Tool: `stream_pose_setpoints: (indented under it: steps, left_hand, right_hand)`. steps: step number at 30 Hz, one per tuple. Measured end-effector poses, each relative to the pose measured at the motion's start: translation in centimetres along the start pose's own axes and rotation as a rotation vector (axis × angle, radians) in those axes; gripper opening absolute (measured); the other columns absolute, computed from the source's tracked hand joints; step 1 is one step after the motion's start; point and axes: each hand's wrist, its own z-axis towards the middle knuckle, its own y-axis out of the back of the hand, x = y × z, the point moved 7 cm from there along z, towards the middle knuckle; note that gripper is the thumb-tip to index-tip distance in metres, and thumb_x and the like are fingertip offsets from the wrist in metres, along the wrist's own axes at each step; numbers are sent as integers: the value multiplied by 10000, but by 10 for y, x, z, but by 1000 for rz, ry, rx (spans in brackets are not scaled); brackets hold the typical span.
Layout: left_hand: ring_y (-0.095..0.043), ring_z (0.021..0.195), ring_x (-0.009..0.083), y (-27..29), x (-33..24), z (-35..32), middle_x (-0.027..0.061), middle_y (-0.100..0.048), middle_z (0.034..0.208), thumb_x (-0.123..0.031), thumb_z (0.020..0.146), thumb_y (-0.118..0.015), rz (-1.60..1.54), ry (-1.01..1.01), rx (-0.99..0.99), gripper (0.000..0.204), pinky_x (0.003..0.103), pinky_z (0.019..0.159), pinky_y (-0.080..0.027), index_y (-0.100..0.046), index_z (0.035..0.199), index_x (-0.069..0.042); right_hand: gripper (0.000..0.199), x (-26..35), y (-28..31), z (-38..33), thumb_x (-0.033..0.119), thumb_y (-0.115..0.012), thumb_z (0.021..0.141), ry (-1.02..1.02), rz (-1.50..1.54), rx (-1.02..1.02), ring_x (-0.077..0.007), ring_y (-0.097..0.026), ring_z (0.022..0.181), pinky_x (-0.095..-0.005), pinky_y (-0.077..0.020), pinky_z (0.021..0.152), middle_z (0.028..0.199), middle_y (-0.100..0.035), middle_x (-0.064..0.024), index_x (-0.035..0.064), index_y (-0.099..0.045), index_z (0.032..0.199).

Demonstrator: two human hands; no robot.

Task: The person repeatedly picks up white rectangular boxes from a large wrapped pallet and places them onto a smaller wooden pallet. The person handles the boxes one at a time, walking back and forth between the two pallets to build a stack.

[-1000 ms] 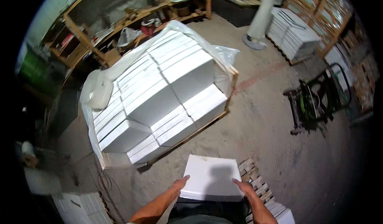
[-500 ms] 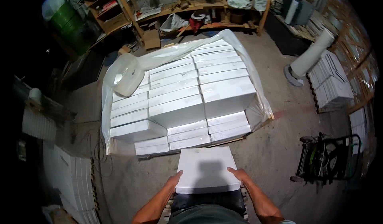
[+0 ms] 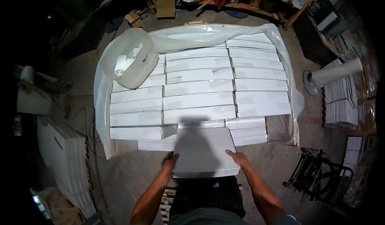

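Note:
A flat white cardboard box [image 3: 204, 155] is held level in front of my body, gripped by its two sides. My left hand [image 3: 171, 162] closes on its left edge, thumb on top. On the opposite edge my right hand [image 3: 236, 158] grips the same way; the fingers of both hands are mostly hidden below. Just beyond it, rows of white boxes [image 3: 198, 87] stand packed on a pallet, partly wrapped in clear plastic film [image 3: 288, 80]. The held box overlaps the lower front row in view; whether it touches that row I cannot tell. A shadow falls across its top.
A translucent plastic bin [image 3: 140, 70] with scraps inside rests on the stack's left part. Stacks of flat white cartons stand at left [image 3: 66, 161] and right [image 3: 341, 100]. A folded black cart [image 3: 319, 173] lies at right, near a film roll [image 3: 337, 72]. A workbench lines the back.
Both hands have carried the white box forward, toward the stack on the pallet. My view has moved closer, so the stack looks larger and the back workbench sits higher.

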Motion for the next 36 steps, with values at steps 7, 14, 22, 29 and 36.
stream_pose_setpoints:
  steps: [7,14,22,29,36]
  left_hand:
    - [-555,987,228,-6,-37,29,141,-557,1135,-386,893,-503,-193,-30,146,518,335,817,-457,-486,1200,31]
    - [-564,981,237,16,-37,31,128,-577,1103,-305,920,-429,-156,-305,155,402,341,820,-468,-518,1155,8]
    - [-567,985,288,6,-32,29,155,-587,1094,-189,870,-486,-1049,-165,176,333,401,873,-450,-539,1119,25]
    - [-580,959,262,-25,-128,-10,130,-609,1026,-28,744,-661,15,-872,-84,385,349,870,-446,-534,1103,29]
    - [-608,881,290,-1,-58,22,144,-606,975,-136,878,-479,-336,-530,205,241,393,768,-501,-545,1050,19]
  right_hand:
    - [699,19,-3,43,537,-593,776,-112,38,21,-260,-571,981,-334,-443,839,1093,-589,-196,-76,-561,1111]
    - [457,12,-24,19,376,-367,937,-146,903,155,-213,-562,1018,-347,-484,823,1154,-573,-90,56,-464,1248]
    - [379,64,-27,24,297,-320,946,-72,1307,178,-247,-588,956,-381,-502,805,1087,-595,-107,61,-523,1160]
    - [438,126,-19,44,322,-251,917,98,1423,488,-345,-579,893,-545,-457,799,918,-559,-161,22,-462,1156]
    - [603,45,-30,11,450,-268,947,-34,1358,78,-346,-571,971,-475,-449,886,1048,-571,-228,-79,-326,1229]
